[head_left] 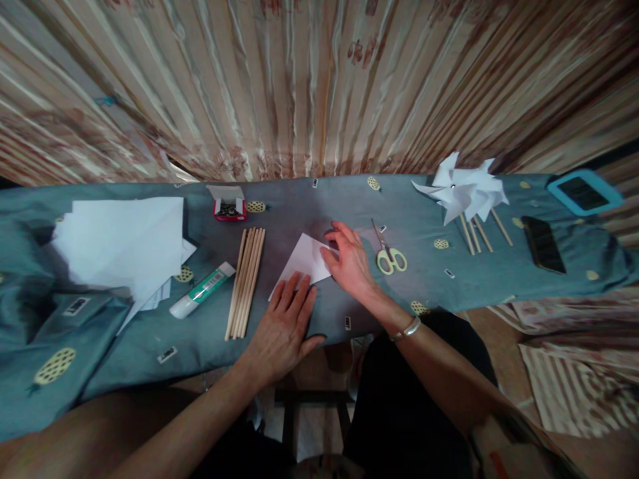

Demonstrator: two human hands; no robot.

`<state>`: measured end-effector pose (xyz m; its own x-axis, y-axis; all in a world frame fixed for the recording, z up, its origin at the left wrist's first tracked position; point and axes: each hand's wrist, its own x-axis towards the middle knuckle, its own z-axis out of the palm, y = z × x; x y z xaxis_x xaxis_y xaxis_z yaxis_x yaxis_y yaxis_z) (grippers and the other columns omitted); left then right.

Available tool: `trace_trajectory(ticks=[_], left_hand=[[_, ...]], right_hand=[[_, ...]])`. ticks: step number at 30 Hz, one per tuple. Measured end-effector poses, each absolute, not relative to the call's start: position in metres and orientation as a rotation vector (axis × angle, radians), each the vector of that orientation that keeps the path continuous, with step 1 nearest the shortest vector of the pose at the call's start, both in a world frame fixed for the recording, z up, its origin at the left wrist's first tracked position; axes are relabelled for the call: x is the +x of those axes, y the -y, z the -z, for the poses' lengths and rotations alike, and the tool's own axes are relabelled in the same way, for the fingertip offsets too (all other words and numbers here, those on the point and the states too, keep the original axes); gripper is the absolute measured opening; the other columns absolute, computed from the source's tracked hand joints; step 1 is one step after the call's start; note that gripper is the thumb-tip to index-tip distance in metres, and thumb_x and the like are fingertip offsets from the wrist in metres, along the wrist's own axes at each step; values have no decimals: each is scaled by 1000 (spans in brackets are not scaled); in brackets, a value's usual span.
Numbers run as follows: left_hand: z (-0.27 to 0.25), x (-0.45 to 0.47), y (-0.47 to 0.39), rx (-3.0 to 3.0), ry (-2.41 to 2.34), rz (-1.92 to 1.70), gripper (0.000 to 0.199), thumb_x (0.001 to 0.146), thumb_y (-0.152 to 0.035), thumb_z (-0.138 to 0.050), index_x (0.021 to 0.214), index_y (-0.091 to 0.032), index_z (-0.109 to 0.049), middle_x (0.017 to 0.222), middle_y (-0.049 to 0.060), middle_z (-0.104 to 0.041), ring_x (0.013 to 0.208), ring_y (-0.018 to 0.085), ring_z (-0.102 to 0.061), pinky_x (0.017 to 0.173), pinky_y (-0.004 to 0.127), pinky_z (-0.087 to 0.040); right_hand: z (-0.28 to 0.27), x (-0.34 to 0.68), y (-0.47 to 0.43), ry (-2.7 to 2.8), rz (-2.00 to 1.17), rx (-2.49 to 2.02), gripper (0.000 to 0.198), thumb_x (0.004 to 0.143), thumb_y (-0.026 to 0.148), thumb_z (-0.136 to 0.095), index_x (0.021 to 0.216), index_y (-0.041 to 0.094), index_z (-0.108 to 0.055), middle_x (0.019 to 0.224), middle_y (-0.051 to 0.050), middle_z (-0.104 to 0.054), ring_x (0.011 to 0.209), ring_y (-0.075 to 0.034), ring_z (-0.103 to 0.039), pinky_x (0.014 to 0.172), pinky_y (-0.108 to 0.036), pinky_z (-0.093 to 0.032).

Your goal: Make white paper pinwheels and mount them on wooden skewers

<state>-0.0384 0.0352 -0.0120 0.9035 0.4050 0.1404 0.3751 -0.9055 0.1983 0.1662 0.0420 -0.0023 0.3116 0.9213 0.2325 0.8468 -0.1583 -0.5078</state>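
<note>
A folded-looking white sheet of paper (303, 258) lies at a slant on the cloth in front of me. My left hand (285, 326) rests flat on its near edge, fingers stretched out and thumb apart. At the paper's right corner is my right hand (352, 259), its thumb on the sheet and its fingers loosely bent beyond it, with a gap between them. Scissors with pale yellow handles (391, 260) lie just right of that hand. To the left of the paper is a row of wooden sticks (245, 285), and a glue stick (202, 291) lies beside them.
A stack of white paper (124, 239) is at the left, and a small open red box (230, 207) stands at the back. Paper pinwheels (469, 189) on sticks, a dark phone (543, 245) and a blue-framed tablet (585, 191) lie at the right. Pleated curtains (299, 86) hang behind.
</note>
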Motion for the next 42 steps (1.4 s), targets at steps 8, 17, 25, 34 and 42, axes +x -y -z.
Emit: trace_trajectory(ticks=[8, 17, 25, 34, 42], left_hand=[[12, -37, -36, 2890, -595, -276, 80, 85, -58, -54, 142, -4, -38, 150, 24, -36, 143, 40, -22, 113, 56, -25], [17, -39, -35, 2940, -616, -308, 78, 86, -60, -49, 141, -6, -40, 151, 22, -35, 143, 39, -21, 114, 56, -22], [16, -56, -21, 2985, -678, -290, 81, 86, -57, -52, 141, 1, -38, 150, 31, -29, 143, 42, -20, 111, 56, -30], [9, -76, -1, 2967, -830, -273, 77, 83, -48, -62, 139, 0, -40, 147, 32, -34, 139, 43, -29, 109, 55, -36], [11, -70, 7, 2871, -944, -419, 65, 88, -41, -57, 135, 0, -42, 144, 31, -39, 139, 40, -31, 108, 56, -37]], right_hand=[[2, 140, -4, 1771, -162, -2044, 59, 92, 35, -45, 145, 14, -30, 153, -19, -29, 143, -31, -27, 113, -53, -29], [8, 182, 10, 1574, -84, -2175, 55, 90, 24, -47, 141, 10, -36, 152, -20, -32, 142, -32, -29, 112, -54, -29], [12, 205, 13, 1494, -35, -2166, 55, 85, 19, -48, 139, 16, -39, 150, -19, -35, 140, -31, -33, 109, -58, -31], [16, 205, 14, 1508, -3, -2153, 53, 84, 18, -47, 137, 15, -41, 149, -20, -37, 138, -32, -35, 108, -57, -30], [8, 208, 9, 1524, 48, -2117, 48, 88, 12, -38, 135, 13, -47, 146, -19, -42, 137, -28, -39, 109, -51, -32]])
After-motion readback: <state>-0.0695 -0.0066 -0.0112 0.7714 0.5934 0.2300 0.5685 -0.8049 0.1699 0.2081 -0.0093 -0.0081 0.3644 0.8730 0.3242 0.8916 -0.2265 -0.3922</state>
